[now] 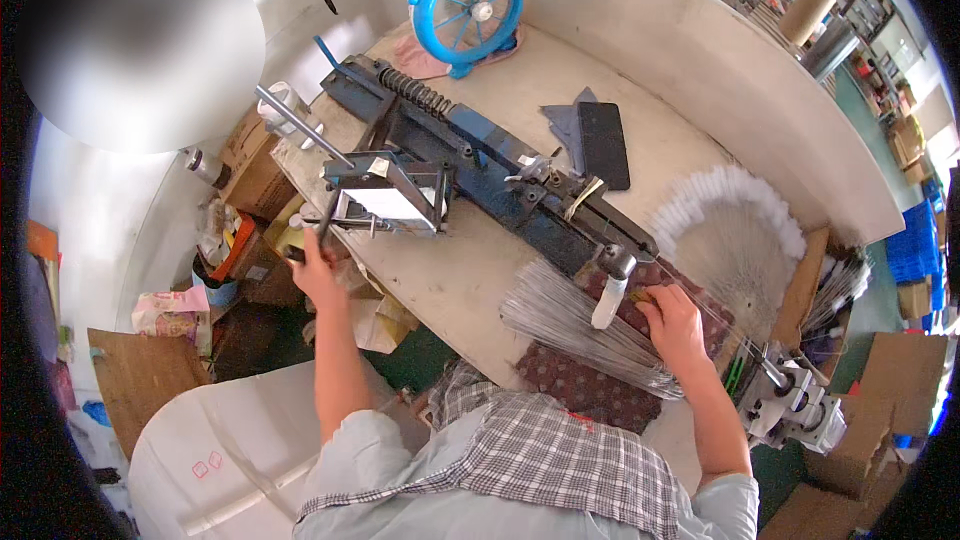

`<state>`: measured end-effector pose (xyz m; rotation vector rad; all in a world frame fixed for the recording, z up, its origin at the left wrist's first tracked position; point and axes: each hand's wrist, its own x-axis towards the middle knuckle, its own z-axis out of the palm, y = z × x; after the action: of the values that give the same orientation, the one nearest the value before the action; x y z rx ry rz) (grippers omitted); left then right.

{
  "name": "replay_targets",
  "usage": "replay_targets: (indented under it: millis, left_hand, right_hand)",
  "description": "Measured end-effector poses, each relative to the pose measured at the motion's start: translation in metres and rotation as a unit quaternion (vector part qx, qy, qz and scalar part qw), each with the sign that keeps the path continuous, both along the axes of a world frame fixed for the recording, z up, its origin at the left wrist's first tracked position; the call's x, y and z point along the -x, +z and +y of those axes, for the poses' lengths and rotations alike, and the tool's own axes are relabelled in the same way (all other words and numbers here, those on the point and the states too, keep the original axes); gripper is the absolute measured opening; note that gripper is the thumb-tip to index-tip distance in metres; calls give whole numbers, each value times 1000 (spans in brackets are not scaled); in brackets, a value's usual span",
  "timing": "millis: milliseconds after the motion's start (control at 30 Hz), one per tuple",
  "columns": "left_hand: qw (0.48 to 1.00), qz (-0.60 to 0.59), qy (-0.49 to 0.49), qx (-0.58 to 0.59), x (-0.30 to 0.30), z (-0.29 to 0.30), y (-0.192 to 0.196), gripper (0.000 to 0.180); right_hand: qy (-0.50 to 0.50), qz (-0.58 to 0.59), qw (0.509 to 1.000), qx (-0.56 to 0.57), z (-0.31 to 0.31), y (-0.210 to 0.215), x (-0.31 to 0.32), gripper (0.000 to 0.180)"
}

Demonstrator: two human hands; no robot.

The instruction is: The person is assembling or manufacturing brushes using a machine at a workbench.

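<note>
My left hand (318, 278) is closed around the dark handle (294, 254) of a lever at the near left side of a bench machine (480, 165). The machine is long, dark blue and metal, with a coil spring at its far end. My right hand (676, 328) is at the machine's near right end, thumb and fingers pinched together; what they hold is too small to make out. Beside it hangs a white crank handle (606, 305). A bundle of thin metal rods (575, 325) lies under and left of that hand, partly on a dark red dotted cloth (580, 387).
Thin rods with white tufted ends (735, 230) fan out at the right. A black phone (604, 146) and a blue fan (466, 15) are farther back on the bench. A metal device (795, 405) stands at the near right edge. Curved pale panels (700, 50) border the bench.
</note>
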<state>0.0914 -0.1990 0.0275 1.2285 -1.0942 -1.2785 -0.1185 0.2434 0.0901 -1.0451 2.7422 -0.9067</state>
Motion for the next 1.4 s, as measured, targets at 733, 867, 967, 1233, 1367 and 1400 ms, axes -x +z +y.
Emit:
replay_targets:
  millis: [733,867,967,1233,1367,1400]
  left_hand:
    - [837,95,-396,-366,83,113,13,29]
    - [849,98,-385,-348,82,117,11,23]
    - [861,109,-352,-349,85,123,10,18]
    - [849,115,-465,-224,92,207,44,14]
    - [727,114,-633,-239,127,287,77,13]
    - [720,115,-642,-239,140,301,77,13]
  right_hand:
    - [-31,-45,994,92,21,-11,-5,20]
    - [-36,-96,991,91,28,9,-18,20]
    - [4,-30,997,73,28,29,-25,20]
    - [-54,118,990,50,33,87,-2,19]
    - [-142,0,985,95,42,72,12,17]
    - [-151,-86,975,138,47,69,15,18]
